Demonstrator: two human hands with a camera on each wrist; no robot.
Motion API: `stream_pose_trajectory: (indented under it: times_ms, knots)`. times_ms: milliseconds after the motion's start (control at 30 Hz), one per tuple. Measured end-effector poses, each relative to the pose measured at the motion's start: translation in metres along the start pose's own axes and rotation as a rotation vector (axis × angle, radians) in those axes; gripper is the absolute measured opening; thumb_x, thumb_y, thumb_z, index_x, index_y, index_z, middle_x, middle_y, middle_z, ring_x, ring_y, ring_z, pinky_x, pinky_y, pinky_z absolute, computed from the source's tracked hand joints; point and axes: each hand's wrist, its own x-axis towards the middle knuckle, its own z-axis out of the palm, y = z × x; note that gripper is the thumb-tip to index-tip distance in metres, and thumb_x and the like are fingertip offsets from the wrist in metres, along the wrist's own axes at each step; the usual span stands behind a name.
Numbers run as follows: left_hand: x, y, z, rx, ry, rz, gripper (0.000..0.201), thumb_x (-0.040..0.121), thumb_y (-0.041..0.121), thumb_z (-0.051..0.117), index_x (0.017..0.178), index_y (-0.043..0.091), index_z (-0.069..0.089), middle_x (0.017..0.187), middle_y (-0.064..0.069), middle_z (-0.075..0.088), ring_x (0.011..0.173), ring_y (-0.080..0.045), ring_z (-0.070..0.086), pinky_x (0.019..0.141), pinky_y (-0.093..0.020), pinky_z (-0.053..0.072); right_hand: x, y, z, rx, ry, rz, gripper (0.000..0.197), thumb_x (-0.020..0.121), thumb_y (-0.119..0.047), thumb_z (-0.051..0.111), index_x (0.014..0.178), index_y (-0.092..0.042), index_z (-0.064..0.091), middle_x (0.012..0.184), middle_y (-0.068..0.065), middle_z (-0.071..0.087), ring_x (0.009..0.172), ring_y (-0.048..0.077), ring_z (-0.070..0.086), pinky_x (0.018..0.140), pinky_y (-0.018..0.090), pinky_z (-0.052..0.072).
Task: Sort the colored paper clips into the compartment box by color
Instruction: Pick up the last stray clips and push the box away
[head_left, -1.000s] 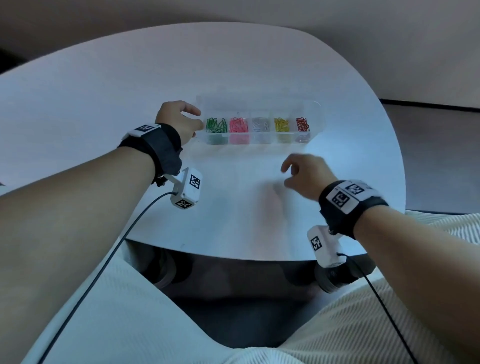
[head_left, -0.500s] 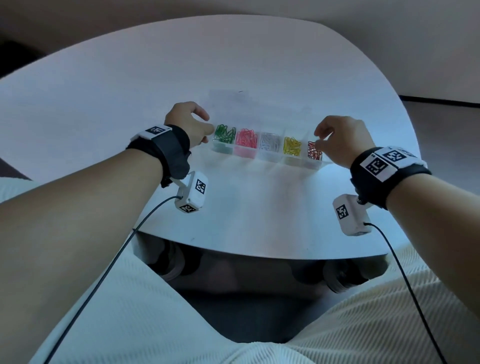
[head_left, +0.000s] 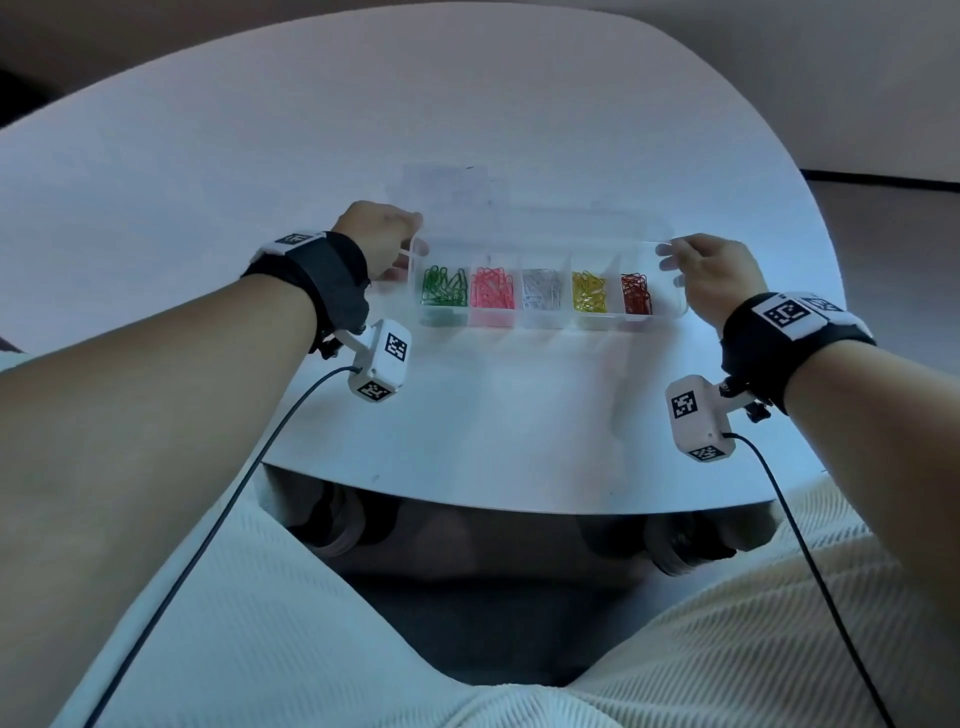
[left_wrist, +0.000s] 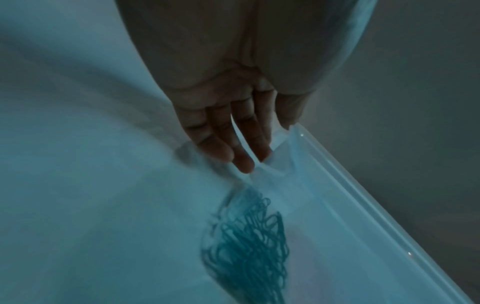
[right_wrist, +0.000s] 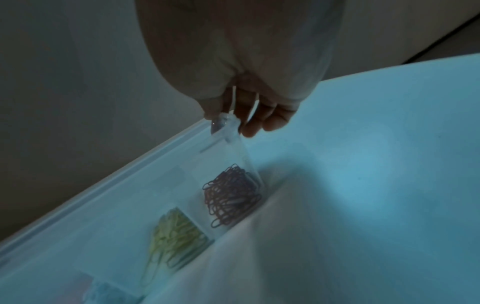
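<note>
With each hand pinching a lid (head_left: 540, 228) corner, left hand (head_left: 382, 236) and right hand (head_left: 709, 270) at mid-frame should lower it evenly over the compartment box (head_left: 550, 317).

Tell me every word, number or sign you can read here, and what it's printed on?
No readable words, brands or numbers anywhere.
Black-and-white square code markers, patterns rather than text, on the black wristbands and white wrist cameras.
Clear plastic compartment box held at both ends by the left hand and right hand: no label visible.
</note>
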Motion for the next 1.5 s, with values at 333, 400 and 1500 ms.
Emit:
stream_pose_trajectory:
  times_ms: [333, 400, 1500]
  knots:
    - [-0.005, 0.013, -0.005, -0.005, 0.099, 0.307, 0.028, 0.085, 0.0, 0.059, 0.084, 0.028, 0.061, 0.079, 0.002, 0.064, 0.063, -0.012, 0.061, 0.054, -0.021, 0.046, 0.011, 0.001, -0.002, 0.249, 0.084, 0.035, 0.031, 0.09, -0.008, 0.05, 0.106, -0.022, 0.073, 0.085, -0.007, 0.065, 0.064, 0.009, 0.05, 0.057, 0.022, 0.041]
    - [-0.01, 0.018, -0.004, -0.006, 0.106, 0.328, 0.04, 0.08, -0.012, 0.05, 0.076, 0.025, 0.062, 0.083, 0.002, 0.065, 0.069, -0.015, 0.063, 0.06, -0.024, 0.05, 0.006, -0.001, -0.006, 0.345, 0.067, 0.068, 0.038, 0.092, -0.005, 0.042, 0.111, -0.025, 0.069, 0.096, -0.004, 0.065, 0.071, 0.014, 0.054, 0.061, 0.026, 0.045]
    - [-0.068, 0.034, 0.062, 1.671, -0.165, 0.475, 0.042, 0.089, 0.017, 0.049, 0.13, 0.018, 0.054, 0.127, -0.012, 0.053, 0.093, -0.027, 0.059, 0.066, -0.028, 0.035, -0.063, -0.028, -0.004, -1.004, 0.019, -0.543, 0.009, 0.091, -0.023, 0.057, 0.093, -0.025, 0.065, 0.07, -0.002, 0.064, 0.065, 0.026, 0.048, 0.071, 0.027, 0.033]
